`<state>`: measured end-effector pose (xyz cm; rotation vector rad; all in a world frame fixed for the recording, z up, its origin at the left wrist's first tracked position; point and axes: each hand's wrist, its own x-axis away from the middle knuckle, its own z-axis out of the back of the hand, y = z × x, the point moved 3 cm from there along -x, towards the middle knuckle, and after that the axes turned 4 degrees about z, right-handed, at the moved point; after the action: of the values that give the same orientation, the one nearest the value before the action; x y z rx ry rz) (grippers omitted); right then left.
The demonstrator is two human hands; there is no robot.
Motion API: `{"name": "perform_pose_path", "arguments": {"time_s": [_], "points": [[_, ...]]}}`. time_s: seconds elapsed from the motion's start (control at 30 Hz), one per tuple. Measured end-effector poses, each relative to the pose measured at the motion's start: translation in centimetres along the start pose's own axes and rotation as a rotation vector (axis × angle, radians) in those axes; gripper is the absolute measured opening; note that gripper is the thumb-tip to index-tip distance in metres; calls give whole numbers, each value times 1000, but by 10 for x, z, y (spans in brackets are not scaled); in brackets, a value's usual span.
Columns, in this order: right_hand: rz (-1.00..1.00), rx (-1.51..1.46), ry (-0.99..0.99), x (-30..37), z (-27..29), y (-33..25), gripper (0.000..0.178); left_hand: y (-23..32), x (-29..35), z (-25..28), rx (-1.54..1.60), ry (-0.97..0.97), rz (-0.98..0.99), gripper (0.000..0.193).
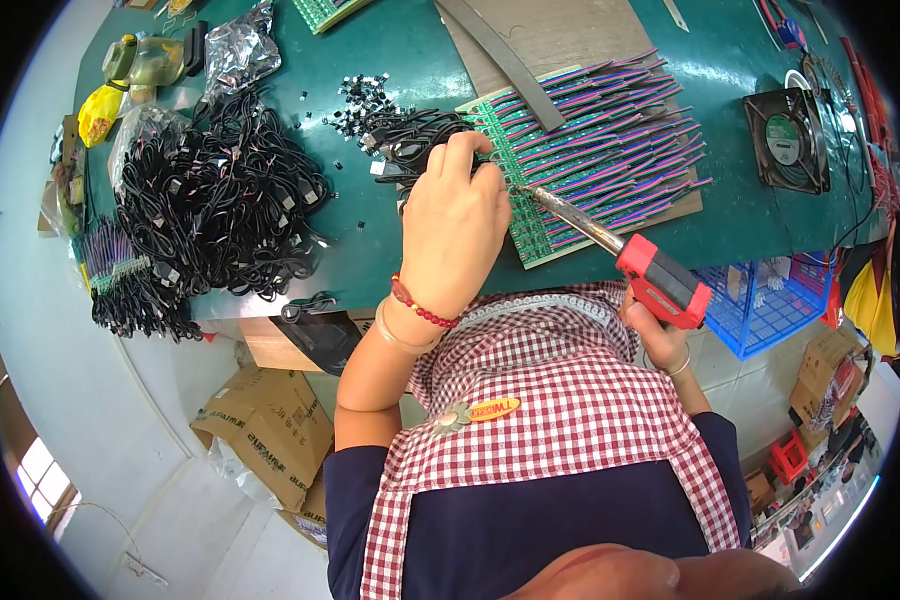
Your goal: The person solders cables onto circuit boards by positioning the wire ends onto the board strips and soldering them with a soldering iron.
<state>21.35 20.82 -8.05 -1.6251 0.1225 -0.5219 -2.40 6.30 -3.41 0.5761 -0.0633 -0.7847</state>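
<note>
A person in a checked apron is sitting at a green table [390,60]. Their left hand [455,225] is pinching a black cable [410,135] against green circuit strips [590,150], while the right hand [660,340] is grasping a red soldering iron [620,250], its tip touching the strips beside the left fingers. A heap of black cables [220,210] is lying just left.

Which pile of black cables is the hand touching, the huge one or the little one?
The little one. The left hand rests on the small black cable bunch beside the green circuit boards; the huge cable pile lies untouched, farther left.
</note>
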Motion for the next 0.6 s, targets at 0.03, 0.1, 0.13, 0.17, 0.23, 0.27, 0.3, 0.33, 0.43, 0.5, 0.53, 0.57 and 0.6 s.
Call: {"name": "perform_pose_path", "arguments": {"time_s": [0.03, 0.1, 0.13, 0.17, 0.23, 0.27, 0.3, 0.33, 0.43, 0.5, 0.53, 0.57, 0.6], "points": [[29, 43, -5, 0, -2, -2, 17, 0, 0, 1, 2, -3, 0, 7], [59, 85, -12, 0, -3, -3, 18, 0, 1, 1, 2, -9, 2, 7], [85, 38, 8, 2, -3, -2, 22, -1, 1, 0, 5, -17, 3, 7], [112, -9, 28, 3, -2, -3, 27, -1, 0, 0, 5, -16, 4, 7], [77, -45, 62, 1, -4, -7, 23, -1, -1, 1, 9, -24, 4, 7], [43, -81, 97, 1, -4, -7, 20, -1, -1, 1, 10, -24, 5, 7], [42, -80, 97, 2, -3, -6, 20, -1, -1, 1, 7, -20, 2, 7], [25, -59, 85, 3, -3, -1, 20, -1, -1, 1, 3, -15, -2, 7], [25, -29, 44, 2, -1, 0, 20, -1, -1, 1, -5, -20, -8, 6], [42, -20, 14, 1, -2, -1, 20, -1, -1, 1, -8, -24, -4, 6], [57, -22, 41, 1, -2, -2, 21, -1, -2, 1, -9, -28, -2, 6], [72, -24, 68, 2, -2, -2, 23, -1, -2, 1, -9, -28, -2, 6], [73, -24, 68, 3, -2, -2, 23, -1, -2, 1, -13, -28, -4, 6]]}}
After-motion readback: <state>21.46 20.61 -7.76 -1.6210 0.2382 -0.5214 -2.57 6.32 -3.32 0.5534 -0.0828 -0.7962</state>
